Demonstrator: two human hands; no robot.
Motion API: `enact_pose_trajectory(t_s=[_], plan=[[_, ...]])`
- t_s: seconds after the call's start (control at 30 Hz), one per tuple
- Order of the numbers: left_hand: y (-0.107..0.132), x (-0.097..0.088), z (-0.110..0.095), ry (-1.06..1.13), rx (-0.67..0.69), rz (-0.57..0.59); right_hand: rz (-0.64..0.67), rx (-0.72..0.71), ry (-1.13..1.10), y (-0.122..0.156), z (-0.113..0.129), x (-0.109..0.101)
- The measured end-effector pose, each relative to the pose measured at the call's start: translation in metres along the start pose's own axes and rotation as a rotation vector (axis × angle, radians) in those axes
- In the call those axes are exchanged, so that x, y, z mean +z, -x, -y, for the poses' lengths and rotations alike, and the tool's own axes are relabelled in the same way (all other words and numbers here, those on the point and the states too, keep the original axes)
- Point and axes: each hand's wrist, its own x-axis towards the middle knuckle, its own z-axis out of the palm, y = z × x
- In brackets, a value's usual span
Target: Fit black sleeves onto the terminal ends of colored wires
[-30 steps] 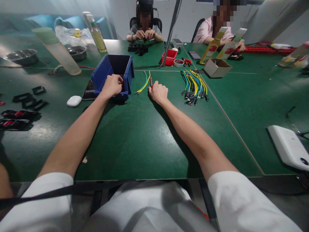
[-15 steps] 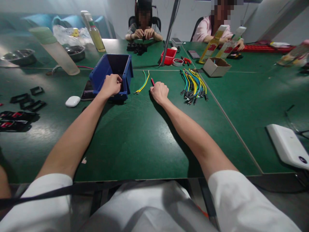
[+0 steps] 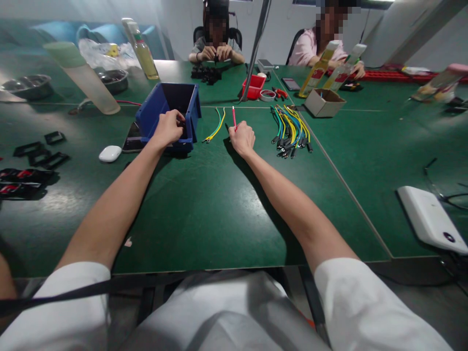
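Observation:
My left hand (image 3: 168,127) reaches over the front rim of a blue plastic bin (image 3: 157,109), fingers curled inside it; what they touch is hidden. My right hand (image 3: 242,138) is closed around a red wire (image 3: 234,116) that sticks up and away from the fist. Two yellow-green wires (image 3: 216,126) lie on the green table (image 3: 204,204) between the bin and my right hand. A bundle of blue, yellow and green wires with black ends (image 3: 290,131) lies just right of my right hand.
A white mouse (image 3: 110,153) and a phone (image 3: 132,137) sit left of the bin, black frames (image 3: 40,151) farther left. A cardboard box (image 3: 323,102), red tray (image 3: 253,87) and bottles stand at the back. Two other people work across the table. A white device (image 3: 431,222) lies right.
My right hand has lifted the red wire so more of it stands up from the fist. My left hand stays in the bin, fingers shifted slightly.

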Motion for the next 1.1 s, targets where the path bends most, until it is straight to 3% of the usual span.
enact_pose_trajectory(t_s=[0.47, 0.67, 1.1], plan=[[0.001, 0.001, -0.003, 0.035, -0.014, -0.021, -0.006, 0.006, -0.123, 0.001, -0.002, -0.002], [0.002, 0.001, -0.003, 0.051, 0.005, 0.002, -0.091, -0.064, -0.209, 0.002, -0.005, -0.004], [-0.002, 0.003, 0.004, 0.133, 0.060, 0.021, -0.049, -0.155, -0.351, 0.038, -0.018, -0.023]])
